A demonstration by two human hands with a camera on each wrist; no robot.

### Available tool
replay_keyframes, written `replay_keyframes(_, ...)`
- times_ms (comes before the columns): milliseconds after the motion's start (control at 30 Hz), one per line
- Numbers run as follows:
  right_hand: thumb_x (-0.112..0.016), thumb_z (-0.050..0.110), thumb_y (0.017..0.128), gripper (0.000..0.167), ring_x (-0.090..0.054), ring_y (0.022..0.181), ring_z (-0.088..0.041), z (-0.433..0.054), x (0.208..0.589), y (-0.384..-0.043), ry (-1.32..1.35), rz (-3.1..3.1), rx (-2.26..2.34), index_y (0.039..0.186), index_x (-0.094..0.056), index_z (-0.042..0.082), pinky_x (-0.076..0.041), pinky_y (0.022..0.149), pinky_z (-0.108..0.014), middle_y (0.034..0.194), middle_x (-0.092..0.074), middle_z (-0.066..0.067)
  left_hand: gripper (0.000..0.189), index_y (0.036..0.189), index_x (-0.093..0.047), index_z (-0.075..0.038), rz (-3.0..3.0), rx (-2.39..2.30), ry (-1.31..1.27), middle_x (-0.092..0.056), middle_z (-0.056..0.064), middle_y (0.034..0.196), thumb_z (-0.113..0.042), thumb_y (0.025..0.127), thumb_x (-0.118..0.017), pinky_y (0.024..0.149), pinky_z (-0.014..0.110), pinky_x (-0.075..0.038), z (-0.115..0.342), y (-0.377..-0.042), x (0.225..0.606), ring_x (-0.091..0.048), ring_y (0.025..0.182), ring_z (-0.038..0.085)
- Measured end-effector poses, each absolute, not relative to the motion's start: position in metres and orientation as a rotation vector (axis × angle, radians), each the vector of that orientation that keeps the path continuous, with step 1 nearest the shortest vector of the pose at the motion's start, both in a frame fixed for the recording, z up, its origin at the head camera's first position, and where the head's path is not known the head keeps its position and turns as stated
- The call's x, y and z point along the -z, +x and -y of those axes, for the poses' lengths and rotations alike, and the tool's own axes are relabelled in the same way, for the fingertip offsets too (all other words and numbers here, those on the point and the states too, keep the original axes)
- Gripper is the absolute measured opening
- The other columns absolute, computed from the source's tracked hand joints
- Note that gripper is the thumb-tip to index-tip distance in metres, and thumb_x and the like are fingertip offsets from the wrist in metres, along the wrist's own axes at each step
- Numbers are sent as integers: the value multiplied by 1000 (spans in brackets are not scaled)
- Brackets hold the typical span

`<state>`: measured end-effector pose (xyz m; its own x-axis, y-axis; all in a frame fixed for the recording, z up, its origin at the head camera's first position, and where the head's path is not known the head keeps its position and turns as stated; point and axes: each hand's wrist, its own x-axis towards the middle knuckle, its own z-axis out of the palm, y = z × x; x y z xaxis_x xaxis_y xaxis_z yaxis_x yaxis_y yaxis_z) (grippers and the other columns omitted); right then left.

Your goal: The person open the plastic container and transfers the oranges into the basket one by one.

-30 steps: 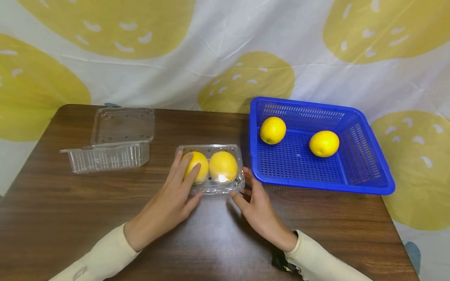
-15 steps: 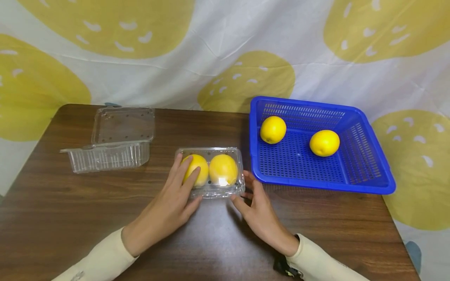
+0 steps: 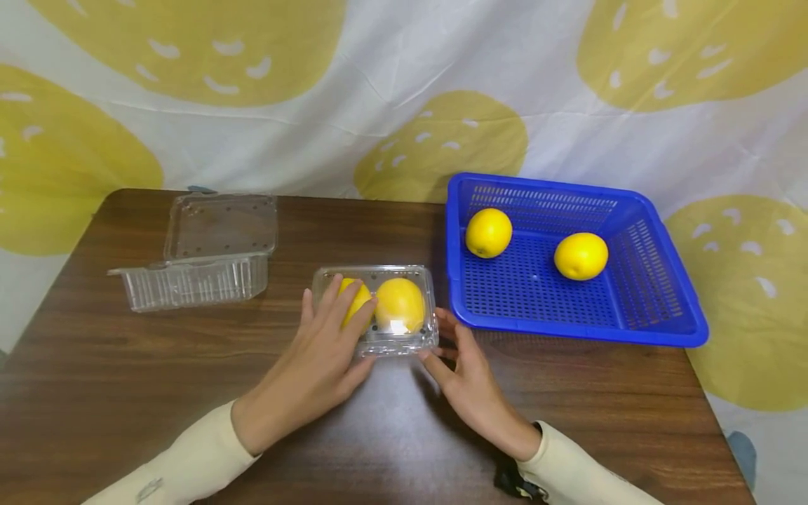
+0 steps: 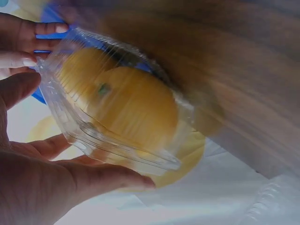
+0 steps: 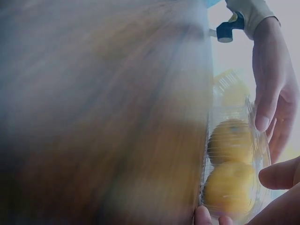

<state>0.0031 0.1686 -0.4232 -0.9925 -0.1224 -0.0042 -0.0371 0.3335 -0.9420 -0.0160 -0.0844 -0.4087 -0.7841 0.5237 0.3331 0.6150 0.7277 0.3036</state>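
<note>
Here's the left wrist view, giving me a green stem mark [image 4: 103, 88] on a yellow fruit [image 4: 138, 110] inside the clear box [image 3: 393, 346]; from the head view I get just the fruits' plain tops. The box sits on the worktop [image 3: 379, 449], just left of the blue basket [image 3: 568, 332]. The left hand [image 3: 315, 361] spreads straight fingers over its left part; the right hand [image 3: 473, 386] curls fingers and thumb round its near right corner. Long axis left to right, I'd call it, lid upward.
</note>
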Motion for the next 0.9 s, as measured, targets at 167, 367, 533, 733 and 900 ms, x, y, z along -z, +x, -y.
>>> replay_keyframes(167, -71, -6, 101, 61, -59, 136, -42, -171, 423, 4, -135, -2516, 1770, 157, -49, -7, -60, 106, -42, 147, -61, -27, 77, 156, -53, 1, 2696, 521, -949, -44, 31, 165, -35, 96, -85, 119, 87, -24, 78, -18, 406, -38, 156, 55)
replay_keyframes(367, -73, -4, 100, 57, -63, 130, -40, -170, 423, 4, -64, -2480, 1809, 153, -52, -8, -60, 101, -31, 139, -65, -26, 76, 156, -52, 1, 2678, 496, -988, -46, 30, 163, -36, 97, -83, 120, 85, -28, 72, -22, 402, -42, 152, 55)
replay_keyframes(533, -73, -9, 97, 52, -66, 114, -32, -168, 423, 3, -40, -2463, 1866, 146, -56, -9, -60, 90, -26, 120, -68, -22, 74, 154, -54, -1, 2683, 472, -1036, -46, 30, 162, -36, 97, -84, 119, 84, -29, 67, -26, 399, -43, 152, 55)
replay_keyframes(733, -71, -12, 95, 52, -64, 96, -19, -166, 423, 2, -41, -2420, 1908, 144, -55, -11, -60, 82, -24, 104, -67, -17, 73, 157, -53, -3, 2736, 426, -1080, -44, 29, 165, -36, 99, -83, 120, 82, -30, 59, -31, 397, -39, 155, 56)
replay_keyframes(900, -71, -11, 96, 50, -64, 94, -19, -166, 421, 3, -26, -2405, 1913, 144, -55, -12, -59, 81, -24, 104, -67, -17, 71, 157, -53, -5, 2762, 421, -1105, -42, 28, 166, -35, 100, -82, 121, 82, -29, 53, -33, 395, -36, 156, 56)
